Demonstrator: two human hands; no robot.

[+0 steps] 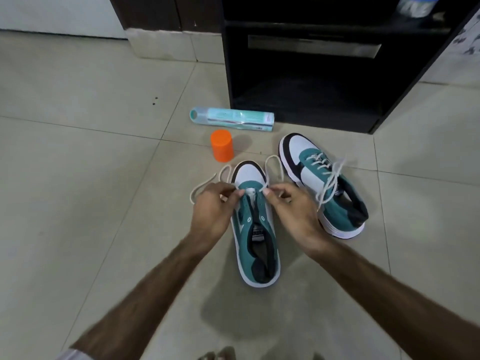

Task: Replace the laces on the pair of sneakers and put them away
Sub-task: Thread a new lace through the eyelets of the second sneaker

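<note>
In the middle of the frame a teal and white sneaker (pixel 255 229) sits on the tiled floor (pixel 78 178), toe pointing away, its eyelets mostly bare. The left hand (pixel 211 211) and right hand (pixel 293 206) each pinch the pale lace (pixel 207 181) at the lowest eyelets, fingers curled tight on it. The lace looks soft, limp and light, so it is best held close to its stiff tip for threading. The other sneaker (pixel 324 185), already laced, lies to the right, below the dark cabinet (pixel 298 74).
</note>
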